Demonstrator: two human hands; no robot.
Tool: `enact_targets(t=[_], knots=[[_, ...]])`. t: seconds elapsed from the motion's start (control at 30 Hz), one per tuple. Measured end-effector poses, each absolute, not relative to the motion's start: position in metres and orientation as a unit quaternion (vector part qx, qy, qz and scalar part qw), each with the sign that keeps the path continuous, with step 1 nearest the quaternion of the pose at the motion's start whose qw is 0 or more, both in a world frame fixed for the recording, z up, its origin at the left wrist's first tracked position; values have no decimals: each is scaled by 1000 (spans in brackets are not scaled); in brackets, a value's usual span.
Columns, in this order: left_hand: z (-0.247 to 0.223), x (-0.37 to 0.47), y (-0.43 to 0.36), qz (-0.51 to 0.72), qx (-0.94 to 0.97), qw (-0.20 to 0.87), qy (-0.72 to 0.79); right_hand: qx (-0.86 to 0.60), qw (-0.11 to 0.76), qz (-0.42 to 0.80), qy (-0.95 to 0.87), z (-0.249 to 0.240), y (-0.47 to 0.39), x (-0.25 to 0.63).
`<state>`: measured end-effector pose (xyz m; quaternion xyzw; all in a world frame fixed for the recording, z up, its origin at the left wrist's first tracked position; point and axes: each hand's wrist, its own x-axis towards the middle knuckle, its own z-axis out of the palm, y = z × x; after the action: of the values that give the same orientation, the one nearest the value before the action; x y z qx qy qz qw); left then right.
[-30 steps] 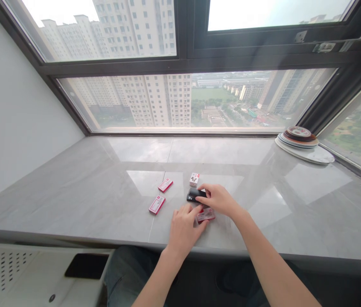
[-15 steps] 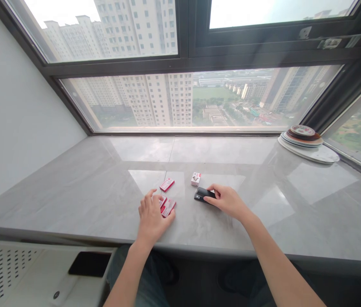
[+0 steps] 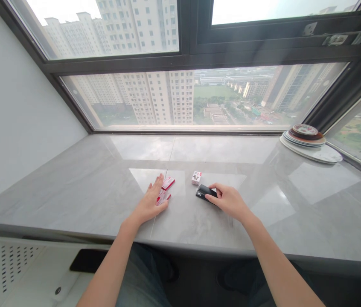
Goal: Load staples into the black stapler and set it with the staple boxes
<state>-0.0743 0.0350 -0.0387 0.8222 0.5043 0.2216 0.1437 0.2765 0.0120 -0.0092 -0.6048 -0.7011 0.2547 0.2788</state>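
My left hand [image 3: 150, 201] lies low over the counter with its fingers stretched out and the thumb apart. Between thumb and fingers are red-and-white small boxes [image 3: 163, 197], partly hidden by the hand. Another flat red-and-white box [image 3: 168, 183] lies just beyond, close to my fingertips. My right hand [image 3: 227, 200] grips the rear of a black stapler [image 3: 205, 192] from above, its front pointing left on the counter. A small white box with red and a dark picture [image 3: 196, 178] stands just behind the stapler.
The grey marble-look counter [image 3: 103, 192] runs below the window. A stack of plates [image 3: 310, 147] stands at the far right. Below the front edge at left are a white perforated chair [image 3: 17, 273] and a black phone-like slab [image 3: 87, 260].
My left hand has shifted left and its fingers have straightened forward. The nearest boxes have moved slightly left and away with it. My right hand keeps its grip on the stapler.
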Motion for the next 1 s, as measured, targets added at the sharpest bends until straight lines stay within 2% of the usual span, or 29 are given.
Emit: enact_targets(t=[0.2, 0.43, 0.57, 0.73, 1.0], knots=[[-41, -57, 38, 214, 833, 136, 492, -613, 289, 291, -676, -7, 7, 280], [-55, 33, 28, 267, 811, 50, 518, -641, 326, 295, -629, -17, -2, 280], [-60, 67, 40, 262, 797, 40, 542, -642, 318, 318, -621, -22, -5, 282], [-58, 73, 46, 249, 799, 38, 546, -626, 324, 441, -556, -30, -5, 271], [-56, 49, 14, 276, 808, 25, 520, -522, 346, 495, -602, -35, -1, 220]])
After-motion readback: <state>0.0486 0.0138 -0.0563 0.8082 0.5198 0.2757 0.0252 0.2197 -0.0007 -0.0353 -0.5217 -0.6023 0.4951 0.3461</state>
